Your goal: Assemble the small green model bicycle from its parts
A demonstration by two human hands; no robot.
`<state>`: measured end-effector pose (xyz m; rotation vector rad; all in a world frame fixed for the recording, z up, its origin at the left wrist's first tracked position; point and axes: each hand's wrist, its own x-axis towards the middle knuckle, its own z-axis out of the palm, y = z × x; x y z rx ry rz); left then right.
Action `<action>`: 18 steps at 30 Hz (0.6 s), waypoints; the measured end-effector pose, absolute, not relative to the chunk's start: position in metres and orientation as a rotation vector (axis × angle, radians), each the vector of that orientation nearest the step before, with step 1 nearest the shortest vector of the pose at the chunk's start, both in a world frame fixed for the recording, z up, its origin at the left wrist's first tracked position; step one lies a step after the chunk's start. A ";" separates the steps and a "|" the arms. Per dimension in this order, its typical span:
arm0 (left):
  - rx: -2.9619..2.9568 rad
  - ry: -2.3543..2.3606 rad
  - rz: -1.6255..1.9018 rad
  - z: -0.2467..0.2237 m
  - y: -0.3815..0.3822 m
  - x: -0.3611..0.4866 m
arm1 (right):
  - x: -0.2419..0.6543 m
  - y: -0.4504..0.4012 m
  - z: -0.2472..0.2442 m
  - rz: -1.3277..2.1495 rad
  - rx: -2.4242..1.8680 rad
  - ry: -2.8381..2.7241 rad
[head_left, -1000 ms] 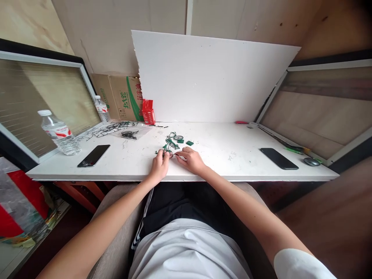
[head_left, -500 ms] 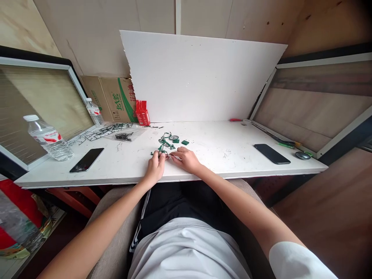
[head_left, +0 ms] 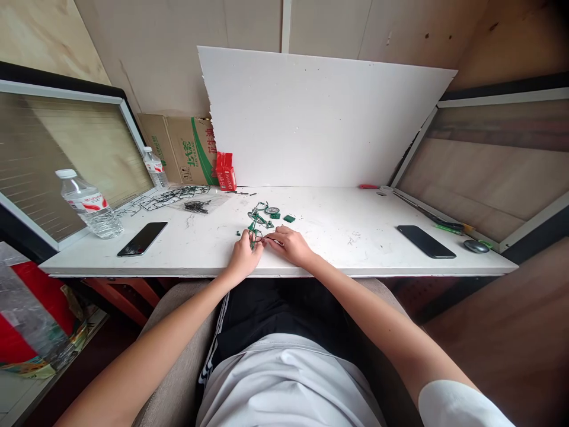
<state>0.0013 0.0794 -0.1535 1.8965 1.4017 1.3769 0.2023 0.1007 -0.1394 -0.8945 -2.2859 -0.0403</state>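
Note:
Close to the table's front edge, my left hand (head_left: 245,256) is closed on a small green model part (head_left: 254,236) that stands up from its fingertips. My right hand (head_left: 291,244) is pinched on a thin dark piece (head_left: 268,238), its tips almost meeting those of my left hand. Just beyond the fingers lie green frame pieces with a round spoked wheel (head_left: 272,210). Beside them are two small green blocks, one (head_left: 289,218) farther right. The exact contact between the held pieces is too small to tell.
On the white table (head_left: 329,261), a phone (head_left: 142,239), bottle (head_left: 91,204), bag of black parts (head_left: 198,206) and sprues (head_left: 173,196) lie left. Another phone (head_left: 425,241) and a mouse (head_left: 476,246) lie right. A red box (head_left: 226,172) stands behind.
The view has shifted, so the table appears farther right. My left hand has turned slightly, and the green part in it shows more upright. Both hands remain close together.

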 end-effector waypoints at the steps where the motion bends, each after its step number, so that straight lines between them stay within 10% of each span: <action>1: 1.895 1.409 1.380 -0.153 0.079 0.001 | 0.202 0.101 -0.139 -0.037 -0.891 -2.287; 18: 1.939 1.381 1.395 -0.155 0.080 0.000 | 0.202 0.101 -0.136 0.053 -0.903 -2.352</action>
